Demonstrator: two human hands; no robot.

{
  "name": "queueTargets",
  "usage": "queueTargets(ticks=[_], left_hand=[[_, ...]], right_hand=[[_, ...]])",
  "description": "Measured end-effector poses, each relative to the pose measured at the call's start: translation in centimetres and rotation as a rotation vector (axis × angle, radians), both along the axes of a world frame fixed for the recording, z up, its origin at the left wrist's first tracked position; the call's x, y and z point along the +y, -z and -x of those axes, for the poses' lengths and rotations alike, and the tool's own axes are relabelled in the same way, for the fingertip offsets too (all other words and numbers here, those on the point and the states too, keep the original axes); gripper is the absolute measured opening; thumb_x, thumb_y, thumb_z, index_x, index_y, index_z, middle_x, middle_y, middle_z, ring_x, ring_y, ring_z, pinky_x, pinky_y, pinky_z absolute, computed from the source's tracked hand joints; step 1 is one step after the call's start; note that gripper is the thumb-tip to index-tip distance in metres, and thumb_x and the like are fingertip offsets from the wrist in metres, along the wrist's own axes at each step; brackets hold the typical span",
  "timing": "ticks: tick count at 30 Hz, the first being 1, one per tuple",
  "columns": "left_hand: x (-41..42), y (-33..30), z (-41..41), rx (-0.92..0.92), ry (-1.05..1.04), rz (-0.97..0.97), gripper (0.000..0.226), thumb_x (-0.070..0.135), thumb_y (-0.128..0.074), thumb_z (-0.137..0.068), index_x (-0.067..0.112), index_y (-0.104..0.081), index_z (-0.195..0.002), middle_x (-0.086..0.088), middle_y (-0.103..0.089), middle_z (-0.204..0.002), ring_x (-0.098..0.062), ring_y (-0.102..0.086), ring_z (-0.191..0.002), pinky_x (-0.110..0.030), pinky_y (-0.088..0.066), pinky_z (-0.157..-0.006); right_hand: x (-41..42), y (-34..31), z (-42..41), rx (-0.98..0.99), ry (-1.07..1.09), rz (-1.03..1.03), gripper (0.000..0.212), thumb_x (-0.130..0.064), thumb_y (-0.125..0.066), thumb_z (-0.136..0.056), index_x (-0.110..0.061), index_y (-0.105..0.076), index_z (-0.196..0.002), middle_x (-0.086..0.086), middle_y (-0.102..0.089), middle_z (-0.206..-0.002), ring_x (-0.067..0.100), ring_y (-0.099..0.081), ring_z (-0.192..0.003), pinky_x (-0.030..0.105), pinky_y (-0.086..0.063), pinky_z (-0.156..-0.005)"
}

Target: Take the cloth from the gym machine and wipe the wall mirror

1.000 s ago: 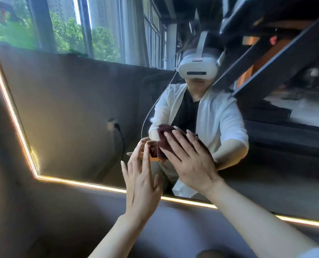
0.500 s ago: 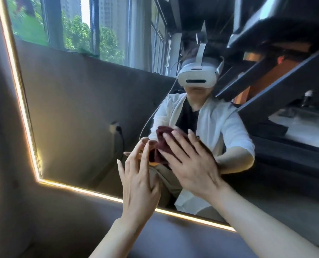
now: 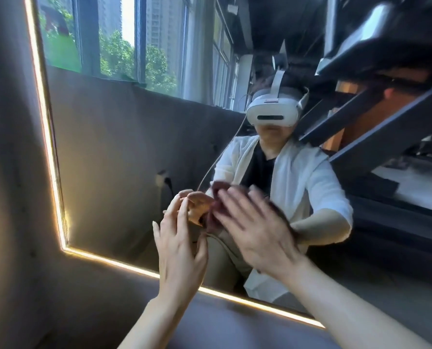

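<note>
One cloth (image 3: 217,191), one mirror (image 3: 109,159), left hand (image 3: 179,250), right hand (image 3: 257,235).

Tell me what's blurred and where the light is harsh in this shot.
Head view: the right hand and the dark red cloth under it are smeared by motion blur; the left hand is sharper. Head view too: the light strip edging the mirror glows brightest, and the reflected windows wash out.

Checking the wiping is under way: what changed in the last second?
The right hand now blurs, apparently sliding the dark red crumpled cloth slightly left over the light-edged wall mirror. Unchanged: it presses the cloth flat-fingered; the left hand stays open alongside.
</note>
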State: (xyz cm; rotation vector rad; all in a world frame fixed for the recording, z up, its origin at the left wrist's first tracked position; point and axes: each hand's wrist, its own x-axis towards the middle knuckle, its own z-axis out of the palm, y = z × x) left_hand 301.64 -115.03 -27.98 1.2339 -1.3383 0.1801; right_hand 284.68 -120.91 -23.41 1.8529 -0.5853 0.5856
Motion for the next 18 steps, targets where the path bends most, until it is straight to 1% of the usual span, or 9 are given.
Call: queueTargets(ticks=[4,5,6,7,10,12,13,15,18], left_hand=[[0.2,-0.1,-0.2,0.02,0.008,-0.009,0.069,0.016,-0.062,-0.08,0.015,-0.041,-0.146,0.008,-0.031,-0.148,-0.018,-0.036,-0.131,-0.068,-0.037,-0.104],[0.1,-0.2,-0.2,0.022,0.009,-0.012,0.069,0.015,-0.064,-0.082,0.016,-0.04,-0.147,0.009,-0.03,-0.149,-0.017,-0.035,-0.132,-0.068,-0.036,-0.105],[0.1,-0.4,-0.3,0.025,0.007,-0.017,0.07,0.013,-0.066,-0.083,0.017,-0.039,-0.148,0.011,-0.03,-0.149,-0.016,-0.034,-0.132,-0.068,-0.036,-0.106],[0.0,-0.5,-0.6,0.027,0.003,-0.02,0.072,0.01,-0.069,-0.083,0.018,-0.038,-0.148,0.011,-0.029,-0.149,-0.016,-0.033,-0.133,-0.068,-0.035,-0.106],[-0.5,-1.3,-2.0,0.026,-0.019,-0.001,0.079,0.004,-0.071,-0.08,0.02,-0.035,-0.149,0.008,-0.031,-0.151,-0.017,-0.033,-0.134,-0.068,-0.034,-0.107],[-0.8,-2.2,-3.1,0.037,-0.039,0.008,0.08,0.006,-0.071,-0.081,0.02,-0.033,-0.15,0.004,-0.033,-0.151,-0.016,-0.033,-0.135,-0.068,-0.033,-0.109],[-0.9,-2.9,-3.5,0.041,-0.044,0.011,0.076,0.011,-0.069,-0.083,0.019,-0.034,-0.151,0.003,-0.033,-0.151,-0.017,-0.032,-0.137,-0.067,-0.032,-0.11],[-1.3,-4.4,-4.0,0.04,-0.048,0.027,0.069,0.023,-0.062,-0.085,0.019,-0.037,-0.15,0.003,-0.033,-0.151,-0.018,-0.032,-0.139,-0.065,-0.031,-0.112],[-1.6,-6.7,-4.4,0.008,-0.051,0.057,0.068,0.028,-0.058,-0.084,0.022,-0.036,-0.149,0.006,-0.031,-0.152,-0.019,-0.032,-0.139,-0.063,-0.032,-0.112]], right_hand=[[0.1,-9.1,-0.4,-0.64,0.002,0.121,0.046,-0.019,-0.048,-0.104,-0.009,-0.047,-0.15,0.021,-0.032,-0.158,0.037,-0.026,-0.149,0.049,-0.01,-0.125],[-0.1,-10.2,-1.4,-0.712,0.002,0.144,0.046,-0.019,-0.047,-0.106,-0.008,-0.046,-0.15,0.024,-0.034,-0.158,0.039,-0.027,-0.149,0.048,-0.012,-0.125],[-0.2,-10.2,-2.6,-0.688,-0.006,0.164,0.046,-0.017,-0.048,-0.105,-0.007,-0.045,-0.15,0.026,-0.035,-0.157,0.041,-0.029,-0.148,0.048,-0.015,-0.125],[-0.6,-9.0,-3.9,-0.583,-0.021,0.159,0.046,-0.015,-0.048,-0.105,-0.007,-0.046,-0.15,0.027,-0.036,-0.156,0.041,-0.03,-0.148,0.049,-0.019,-0.125],[-1.6,-4.8,-6.6,-0.09,-0.067,0.089,0.045,-0.014,-0.035,-0.104,-0.008,-0.051,-0.146,0.026,-0.036,-0.156,0.04,-0.032,-0.147,0.049,-0.023,-0.123],[-2.4,-6.3,-7.9,0.052,-0.1,0.107,0.049,-0.014,-0.026,-0.103,-0.01,-0.056,-0.142,0.024,-0.04,-0.155,0.039,-0.037,-0.145,0.049,-0.027,-0.121],[-2.7,-8.1,-8.8,0.04,-0.113,0.13,0.048,-0.014,-0.029,-0.102,-0.01,-0.057,-0.141,0.024,-0.042,-0.154,0.039,-0.039,-0.144,0.05,-0.029,-0.12],[-2.9,-12.8,-10.8,-0.102,-0.114,0.167,0.044,-0.014,-0.041,-0.099,-0.011,-0.058,-0.139,0.023,-0.045,-0.151,0.039,-0.041,-0.142,0.052,-0.031,-0.118],[-2.5,-18.4,-10.5,-0.325,-0.07,0.201,0.043,-0.014,-0.054,-0.098,-0.011,-0.057,-0.14,0.023,-0.047,-0.151,0.038,-0.041,-0.143,0.052,-0.03,-0.119]])
